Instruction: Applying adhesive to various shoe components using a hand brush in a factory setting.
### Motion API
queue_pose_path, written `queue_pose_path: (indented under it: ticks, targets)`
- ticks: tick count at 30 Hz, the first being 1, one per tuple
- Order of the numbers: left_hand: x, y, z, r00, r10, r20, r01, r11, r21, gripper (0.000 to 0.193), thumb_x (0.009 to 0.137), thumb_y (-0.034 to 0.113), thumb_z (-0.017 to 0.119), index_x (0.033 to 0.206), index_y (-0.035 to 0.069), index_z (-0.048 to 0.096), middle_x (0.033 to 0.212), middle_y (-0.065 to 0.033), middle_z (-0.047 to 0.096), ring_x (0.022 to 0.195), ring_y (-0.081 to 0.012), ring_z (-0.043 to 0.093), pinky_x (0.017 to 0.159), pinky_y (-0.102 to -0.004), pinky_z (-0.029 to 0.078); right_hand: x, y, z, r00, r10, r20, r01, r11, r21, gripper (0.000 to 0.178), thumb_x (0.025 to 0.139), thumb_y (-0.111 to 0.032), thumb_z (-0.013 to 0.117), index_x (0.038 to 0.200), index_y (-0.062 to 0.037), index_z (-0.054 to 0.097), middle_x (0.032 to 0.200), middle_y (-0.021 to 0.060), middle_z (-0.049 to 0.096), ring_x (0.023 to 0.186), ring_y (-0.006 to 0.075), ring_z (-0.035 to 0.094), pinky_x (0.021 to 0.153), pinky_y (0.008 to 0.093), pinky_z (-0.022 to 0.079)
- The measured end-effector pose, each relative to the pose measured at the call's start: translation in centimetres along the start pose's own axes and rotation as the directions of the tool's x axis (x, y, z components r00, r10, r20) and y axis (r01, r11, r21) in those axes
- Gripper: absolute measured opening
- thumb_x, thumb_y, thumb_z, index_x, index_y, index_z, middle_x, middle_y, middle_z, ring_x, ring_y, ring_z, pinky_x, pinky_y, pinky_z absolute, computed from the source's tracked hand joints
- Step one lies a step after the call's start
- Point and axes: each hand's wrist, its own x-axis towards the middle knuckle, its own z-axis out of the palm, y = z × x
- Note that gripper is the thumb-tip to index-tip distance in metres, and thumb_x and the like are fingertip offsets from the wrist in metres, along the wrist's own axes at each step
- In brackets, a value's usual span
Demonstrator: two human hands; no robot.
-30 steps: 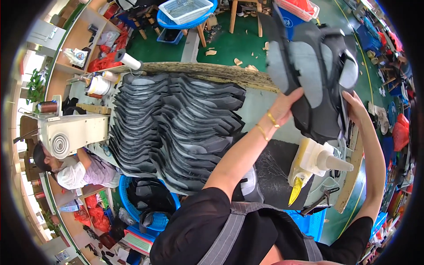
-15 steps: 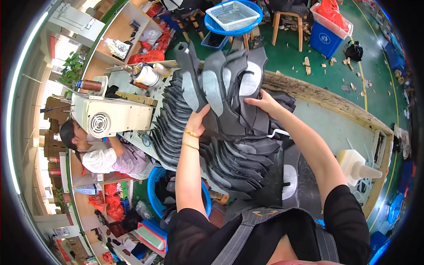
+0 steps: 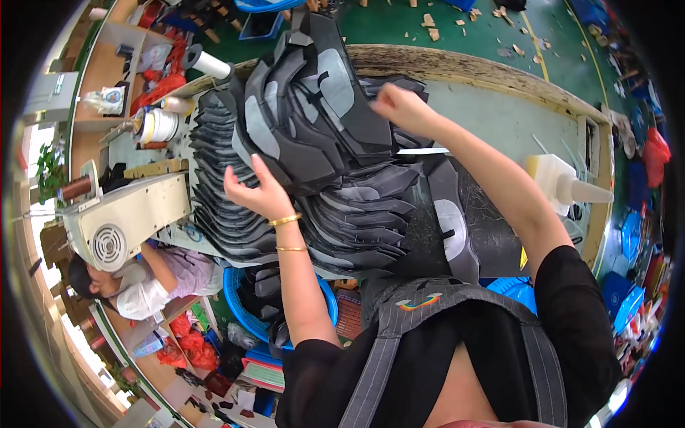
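Lying at the upper centre of the frame, a loose bundle of black pieces with grey patches (image 3: 314, 121) rested across rows of similar pieces (image 3: 364, 221); the left hand (image 3: 258, 191) was just beside the bundle's lower left edge, thumb and fingers spread apart; the right hand (image 3: 408, 113), well apart from the left, was near its right edge, fingers curled and blurred, their grip impossible to tell; a white nozzled bottle (image 3: 551, 182) lay right of centre, a beige machine (image 3: 143, 217) at left.
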Motion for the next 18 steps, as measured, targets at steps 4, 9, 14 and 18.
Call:
queue_pose_path:
  ticks: [4, 9, 14, 18]
  targets:
    - [-2.3, 9.0, 3.3, 0.898, 0.157, 0.412, 0.045, 0.897, -0.439, 0.033, 0.078, 0.015, 0.070, 0.104, 0.000, 0.056, 0.098, -0.0131, 0.058, 0.082, -0.0234, 0.059, 0.074, -0.0299, 0.047, -8.0, 7.4, 1.1, 0.991, -0.030, 0.128, 0.089, 0.867, -0.490, 0.032, 0.072, -0.015, 0.064, 0.098, -0.0042, 0.049, 0.085, 0.0149, 0.060, 0.089, 0.0364, 0.058, 0.076, 0.0455, 0.048]
    - [-3.1, 10.9, 12.7, 0.781, 0.226, 0.583, -0.291, 0.957, 0.018, 0.080, 0.067, 0.045, 0.074, 0.121, -0.004, 0.042, 0.115, -0.0197, 0.053, 0.108, -0.0382, 0.047, 0.093, -0.0459, 0.036, -11.8, 4.0, -2.4, 0.998, -0.034, 0.046, 0.057, 0.679, -0.732, 0.018, 0.067, -0.005, 0.059, 0.085, -0.0052, 0.056, 0.085, 0.0116, 0.061, 0.087, 0.0324, 0.057, 0.075, 0.0400, 0.048]
    - [-4.1, 11.5, 15.2, 0.795, -0.100, 0.598, -0.229, 0.864, 0.449, 0.087, 0.061, 0.049, 0.078, 0.123, 0.001, 0.041, 0.122, -0.0162, 0.048, 0.119, -0.0352, 0.039, 0.095, -0.0475, 0.033, -20.4, -3.9, -16.2, 0.822, -0.368, -0.435, -0.101, 0.658, -0.747, 0.029, 0.075, 0.006, 0.054, 0.101, -0.0051, 0.061, 0.091, 0.0115, 0.060, 0.088, 0.0290, 0.057, 0.076, 0.0368, 0.047]
    - [-4.4, 13.9, 15.4, 0.826, -0.184, 0.533, -0.117, 0.869, 0.481, 0.084, 0.058, 0.049, 0.080, 0.121, 0.008, 0.045, 0.132, -0.0147, 0.037, 0.126, -0.0356, 0.029, 0.097, -0.0495, 0.031, -33.0, -1.5, -29.6, 0.512, -0.409, -0.755, -0.393, 0.670, -0.630, 0.021, 0.091, -0.002, 0.051, 0.109, -0.0032, 0.062, 0.102, 0.0053, 0.063, 0.093, 0.0132, 0.058, 0.082, 0.0246, 0.045]
